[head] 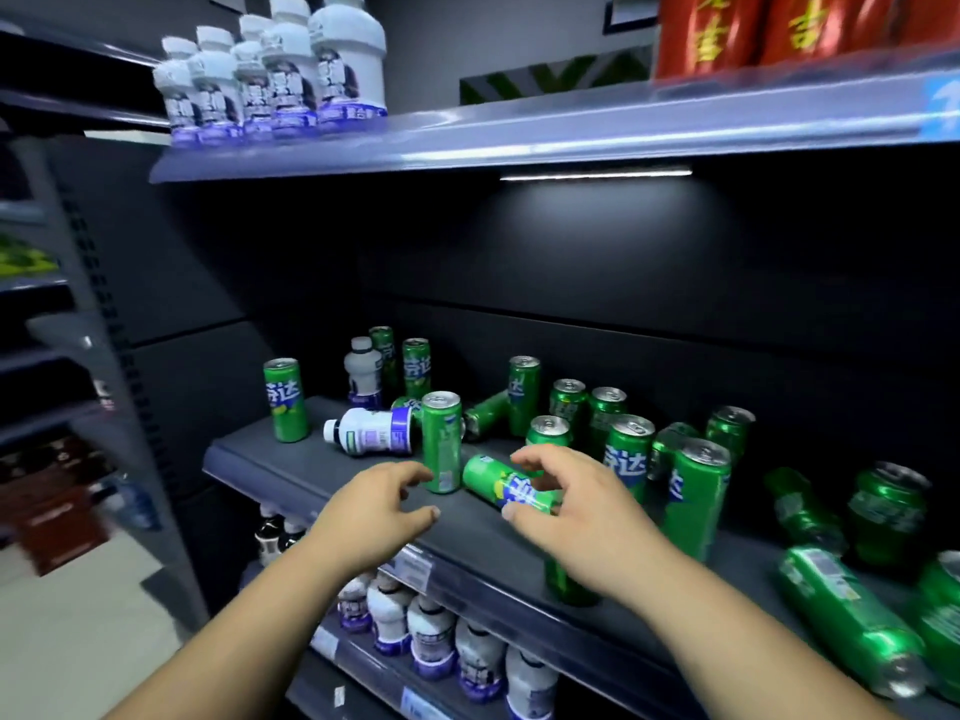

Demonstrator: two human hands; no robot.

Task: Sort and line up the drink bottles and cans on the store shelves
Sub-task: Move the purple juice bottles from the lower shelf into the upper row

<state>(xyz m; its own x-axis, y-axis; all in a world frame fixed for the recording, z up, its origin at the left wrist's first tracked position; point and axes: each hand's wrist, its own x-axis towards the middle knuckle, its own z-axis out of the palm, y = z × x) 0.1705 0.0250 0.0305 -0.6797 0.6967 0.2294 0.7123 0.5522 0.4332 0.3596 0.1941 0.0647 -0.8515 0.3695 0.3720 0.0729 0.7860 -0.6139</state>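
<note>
We are facing the middle shelf (291,462), where green cans and white bottles are sitting in disorder. Our right hand (576,517) is closing loosely around a fallen green can (501,483) lying on its side near the shelf's front edge; the thumb is touching the can's near end and the fingers are curling over its top, not yet clamped tight. Our left hand (371,509) is hovering at the can's 9 o'clock, fingers spread and curled, holding nothing, its fingertips just beside an upright green can (441,441) that is standing at the fallen can's 10 o'clock.

At 9 o'clock from that upright can, a white bottle (371,431) is lying on its side with its cap pointing left. Farther back, at 11 o'clock, another white bottle (362,374) is standing upright among two green cans, and a lone green can (285,400) is standing well apart near the shelf's left end.

At 2 o'clock from our right hand, a cluster of green cans (631,449) is standing close together, some tilting. At 4 o'clock, more green cans (852,615) are lying toppled at the right.

Above, at 12 o'clock, the upper shelf (519,142) is carrying a group of white bottles (275,80) on its left and red cans (753,31) on its right. Below, at 6 o'clock, a row of white bottles (431,636) is lining the lower shelf
</note>
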